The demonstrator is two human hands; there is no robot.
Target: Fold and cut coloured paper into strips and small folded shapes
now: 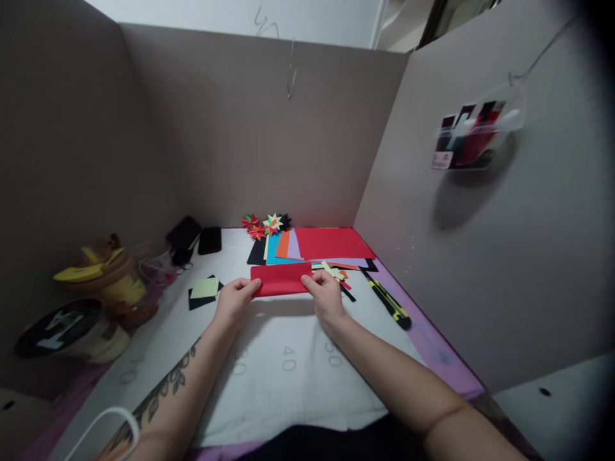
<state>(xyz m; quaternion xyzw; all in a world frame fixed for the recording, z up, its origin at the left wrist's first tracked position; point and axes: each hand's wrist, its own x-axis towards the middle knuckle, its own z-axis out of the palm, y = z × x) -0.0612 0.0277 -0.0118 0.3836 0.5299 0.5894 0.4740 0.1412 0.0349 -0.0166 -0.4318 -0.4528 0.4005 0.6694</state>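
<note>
A red paper strip (281, 280), wider than it is tall, is held up between both hands above the white mat. My left hand (235, 299) pinches its left end, thumb on the near face. At the right end my right hand (327, 294) grips it the same way. Behind the strip lie large coloured sheets, with a red sheet (331, 243) on top. Small cut strips (334, 270) are scattered just beyond my right hand. Left of my left hand, a pale green square (204, 288) rests on black paper.
Folded paper stars (271, 223) stand at the back. A black and yellow cutter (391, 304) lies at the right. Along the left are a phone (210, 240), scissors (184, 268), a pot (103, 278) and a round black-lidded container (65, 325). A clear pouch (473, 137) hangs on the right wall.
</note>
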